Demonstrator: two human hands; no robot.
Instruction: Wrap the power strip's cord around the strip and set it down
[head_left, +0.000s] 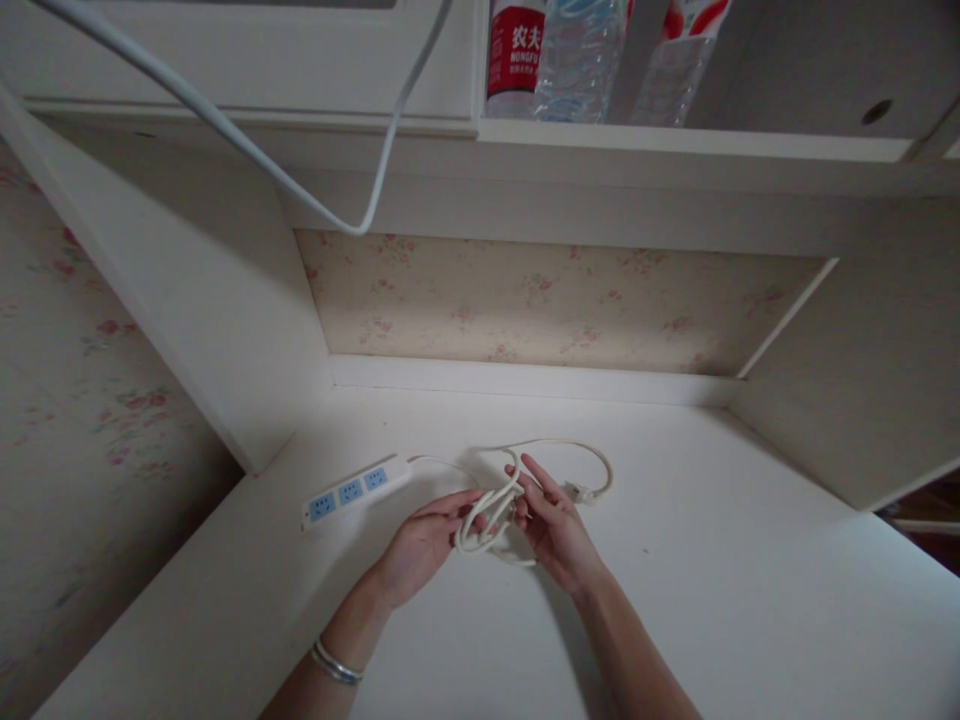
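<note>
A white power cord (480, 527) is gathered in loose loops between my two hands, above the white desktop. My left hand (422, 545) grips the loops from the left, with the fingers curled round them. On the right side of the bundle, my right hand (553, 525) pinches the cord, its index finger partly extended. One end of the cord runs left to a white power strip (349, 492) with blue sockets, lying at a slant on the desk. The plug (581, 493) lies on the desk just right of my right hand, behind a curve of cord.
White side panels (187, 290) and a floral back wall (525, 305) enclose the desk (712, 580). An overhead shelf (675, 142) holds several plastic bottles (577, 60). A thick white cable (247, 150) hangs down in front at upper left.
</note>
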